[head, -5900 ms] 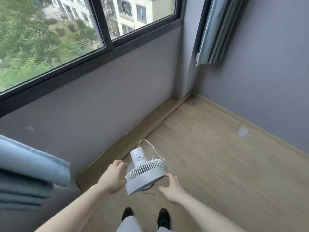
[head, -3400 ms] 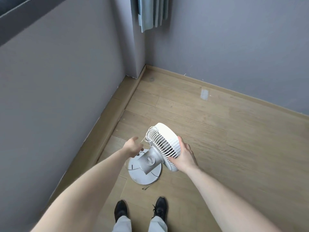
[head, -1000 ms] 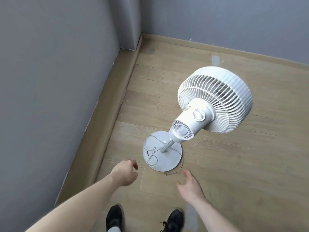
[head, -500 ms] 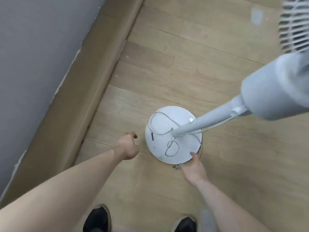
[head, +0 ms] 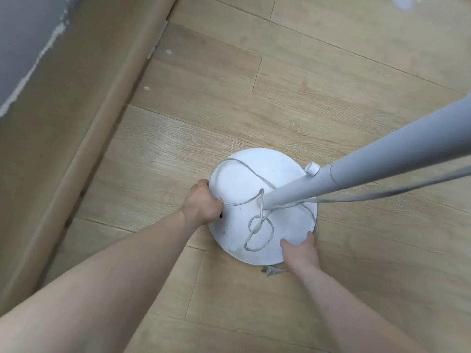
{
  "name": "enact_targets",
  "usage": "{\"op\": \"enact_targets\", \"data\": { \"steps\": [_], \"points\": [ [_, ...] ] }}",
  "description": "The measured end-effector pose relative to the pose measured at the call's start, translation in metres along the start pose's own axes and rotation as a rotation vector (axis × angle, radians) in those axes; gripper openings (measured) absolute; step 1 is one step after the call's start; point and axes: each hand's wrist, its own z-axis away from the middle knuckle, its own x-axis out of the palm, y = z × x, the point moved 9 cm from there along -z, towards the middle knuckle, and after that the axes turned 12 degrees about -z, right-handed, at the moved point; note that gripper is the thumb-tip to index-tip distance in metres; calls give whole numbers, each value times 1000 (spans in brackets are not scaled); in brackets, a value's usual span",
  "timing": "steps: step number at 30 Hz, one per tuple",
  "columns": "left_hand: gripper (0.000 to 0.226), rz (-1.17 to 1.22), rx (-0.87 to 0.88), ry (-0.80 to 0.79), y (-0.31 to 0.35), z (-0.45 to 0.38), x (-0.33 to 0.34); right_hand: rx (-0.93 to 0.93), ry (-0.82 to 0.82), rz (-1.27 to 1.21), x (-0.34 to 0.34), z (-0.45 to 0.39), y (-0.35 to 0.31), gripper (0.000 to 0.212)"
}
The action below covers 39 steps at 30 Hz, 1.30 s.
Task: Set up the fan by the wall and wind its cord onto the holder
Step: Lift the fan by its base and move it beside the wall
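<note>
The fan's round white base (head: 239,184) sits on the wooden floor, and its grey pole (head: 382,161) rises toward the upper right, out of frame. The fan head is not in view. A thin grey cord (head: 260,226) lies looped and knotted on the base. Its plug (head: 272,270) pokes out from under the near edge. My left hand (head: 202,202) is curled around the base's left rim, where the cord passes. My right hand (head: 300,250) rests with its fingers on the base's near right rim.
A tan skirting board (head: 84,118) runs along the grey wall (head: 23,34) at the left, a short way from the base. Wooden floor (head: 331,72) stretches beyond and to the right of the fan.
I have bent lower, and the fan head has left the view. Both hands have moved onto the base's rim, the left one closing on its left edge.
</note>
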Motion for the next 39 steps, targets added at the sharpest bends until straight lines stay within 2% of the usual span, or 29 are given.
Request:
{"op": "enact_targets", "data": {
  "steps": [5, 9, 12, 14, 16, 18, 20, 22, 29, 33, 37, 39],
  "points": [
    [59, -20, -28, 47, 0, -26, 6, 26, 138, -260, -5, -27, 3, 80],
    [55, -46, -18, 45, -7, -36, 8, 82, 149, -362, -8, -38, 9, 75],
    [61, -93, -42, -80, -6, -28, 19, 57, 187, -341, -22, -44, 15, 80],
    [66, -33, -31, -223, -3, -18, 35, 32, 199, -312, -35, -49, 18, 78],
    [71, -14, -15, -286, 3, -10, 46, 20, 180, -291, -42, -53, 19, 75],
    [83, -44, -39, -170, 7, -13, 41, 17, 146, -282, -44, -57, 20, 66],
    [94, -69, -73, -13, 12, -17, 31, 11, 116, -295, -43, -59, 23, 45],
    [97, -24, -106, 51, 12, -22, 28, 12, 101, -327, -39, -57, 25, 37],
    [76, 159, -142, 69, 8, -23, 32, 9, 82, -414, -38, -50, 24, 55],
    [74, 26, 12, 141, 23, -23, 22, -96, 122, -389, -40, -45, 11, 77],
    [66, -21, 61, 166, 32, -17, 20, -186, 235, -366, -55, -45, 6, 68],
    [69, -31, 53, 196, 36, -14, 15, -210, 256, -364, -63, -45, 1, 55]
  ]
}}
